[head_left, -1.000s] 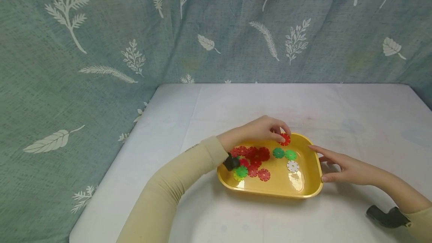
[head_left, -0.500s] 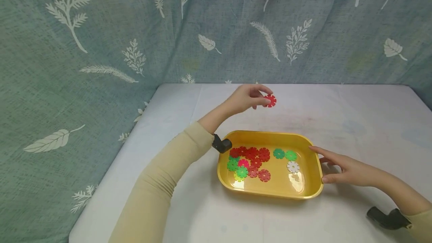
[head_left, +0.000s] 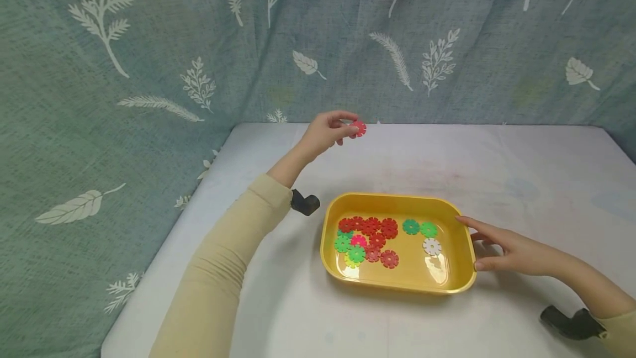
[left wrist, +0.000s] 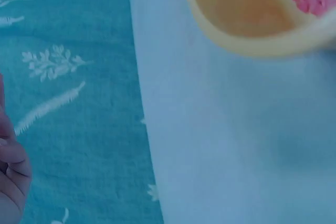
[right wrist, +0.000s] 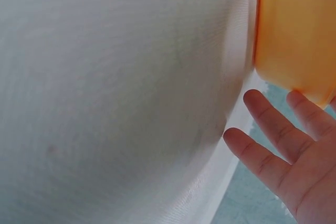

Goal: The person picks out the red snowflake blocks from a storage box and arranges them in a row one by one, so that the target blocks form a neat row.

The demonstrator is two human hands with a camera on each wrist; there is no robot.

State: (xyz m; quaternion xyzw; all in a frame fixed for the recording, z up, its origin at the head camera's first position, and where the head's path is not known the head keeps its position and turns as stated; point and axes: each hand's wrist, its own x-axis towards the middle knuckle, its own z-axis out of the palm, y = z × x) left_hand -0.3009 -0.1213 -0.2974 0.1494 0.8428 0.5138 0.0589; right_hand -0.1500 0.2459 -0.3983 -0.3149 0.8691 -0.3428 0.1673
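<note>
Raised beyond the yellow tray (head_left: 397, 286), my left hand (head_left: 322, 132) pinches a red snowflake disc (head_left: 360, 129) between thumb and fingers. In the left wrist view only part of that hand (left wrist: 10, 177) shows at the left edge, and the disc is out of sight. My right hand (head_left: 519, 250) rests against the tray's right end, index finger and thumb at its rim. The right wrist view shows this hand's fingers (right wrist: 270, 124) spread and fairly straight beside the tray wall (right wrist: 296, 30).
Inside the tray, red discs (head_left: 371, 226) cluster at the left with green discs (head_left: 343, 243) and a yellow one. Two green discs (head_left: 428, 229) and a white disc (head_left: 432, 246) lie towards its right. A leaf-patterned curtain (head_left: 343, 43) hangs behind the white-covered table (head_left: 521, 181).
My left hand has lifted the red disc out from over the tray and carried it away and to the left, towards the table's back edge. My right hand stays at the tray.
</note>
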